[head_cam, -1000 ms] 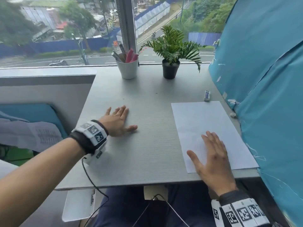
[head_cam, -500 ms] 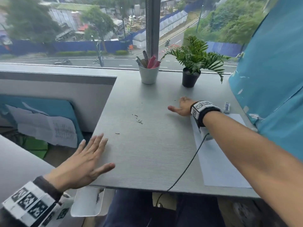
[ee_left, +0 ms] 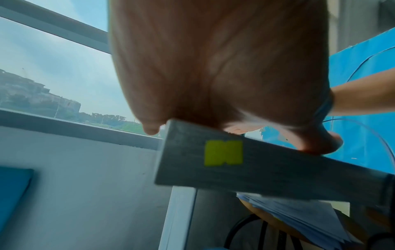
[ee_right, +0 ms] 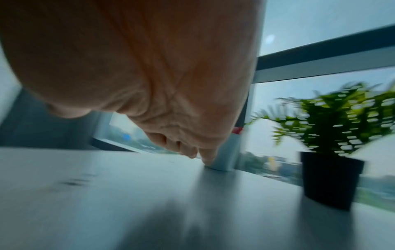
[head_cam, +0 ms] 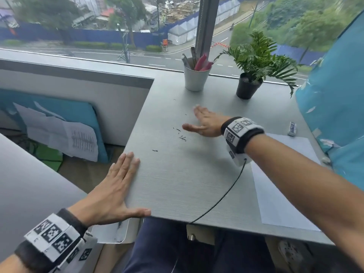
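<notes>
Small dark specks (head_cam: 182, 137) lie scattered on the grey desk (head_cam: 177, 184) near its middle. My right hand (head_cam: 202, 123) is stretched across the desk with straight fingers, edge-on to the surface, just right of the specks; it is blurred. My left hand (head_cam: 118, 186) lies flat on the desk's front left corner, fingers straight, thumb along the front edge. In the left wrist view the left hand (ee_left: 235, 84) rests over the desk's edge (ee_left: 256, 160). The right wrist view shows my right hand's fingertips (ee_right: 205, 157) touching the desk. Both hands hold nothing.
A white sheet of paper (head_cam: 285, 184) lies at the desk's right. A white cup of pens (head_cam: 196, 77), a potted fern (head_cam: 254, 71) and a small eraser (head_cam: 292, 128) stand toward the back. A blue cloth (head_cam: 338, 107) hangs at the right; a partition (head_cam: 78, 99) stands left.
My right hand left the paper and swept left across the desk toward the specks. My left hand drew back to the front left corner. The head view turned left.
</notes>
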`<state>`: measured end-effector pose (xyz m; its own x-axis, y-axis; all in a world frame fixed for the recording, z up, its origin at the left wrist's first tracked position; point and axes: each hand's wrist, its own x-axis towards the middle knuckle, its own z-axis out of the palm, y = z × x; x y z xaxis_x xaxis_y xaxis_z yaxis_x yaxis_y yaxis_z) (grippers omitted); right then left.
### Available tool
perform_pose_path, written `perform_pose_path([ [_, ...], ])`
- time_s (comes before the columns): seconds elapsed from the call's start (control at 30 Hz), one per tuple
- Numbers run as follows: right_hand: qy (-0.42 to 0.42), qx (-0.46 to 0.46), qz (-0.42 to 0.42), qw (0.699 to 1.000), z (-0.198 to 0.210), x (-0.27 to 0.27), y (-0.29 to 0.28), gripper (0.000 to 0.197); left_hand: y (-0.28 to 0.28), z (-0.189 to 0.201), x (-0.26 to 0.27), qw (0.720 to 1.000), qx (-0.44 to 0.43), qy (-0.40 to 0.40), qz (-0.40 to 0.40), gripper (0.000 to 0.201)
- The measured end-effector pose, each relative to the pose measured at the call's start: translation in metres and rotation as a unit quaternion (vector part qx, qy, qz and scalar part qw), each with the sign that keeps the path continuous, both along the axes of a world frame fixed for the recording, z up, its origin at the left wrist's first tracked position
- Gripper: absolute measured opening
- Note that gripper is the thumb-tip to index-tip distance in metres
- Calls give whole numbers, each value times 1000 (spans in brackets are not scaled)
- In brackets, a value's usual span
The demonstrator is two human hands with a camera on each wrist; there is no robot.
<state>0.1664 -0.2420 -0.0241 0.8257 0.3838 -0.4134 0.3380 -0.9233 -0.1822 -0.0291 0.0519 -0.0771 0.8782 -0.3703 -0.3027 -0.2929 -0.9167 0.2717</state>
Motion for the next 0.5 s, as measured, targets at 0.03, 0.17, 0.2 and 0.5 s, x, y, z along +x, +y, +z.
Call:
perform_pose_path([
  [0.03, 4, -26, -28, 999, 0, 15, -5, 110, -1, -1, 0, 1000, -2, -9, 5, 140],
  [0.17, 24, -97, -61, 993, -14, 36, 9, 118, -3, -5, -2, 999, -3, -32, 17, 140],
  [0.2, 22, -98, -47, 994, -17, 31, 19, 122, -3, -6, -2, 999, -3, -37, 18, 141],
  [0.5, 38, 22, 177, 983, -7, -19, 67, 105, -2, -10, -1, 998, -11, -58, 15, 140],
])
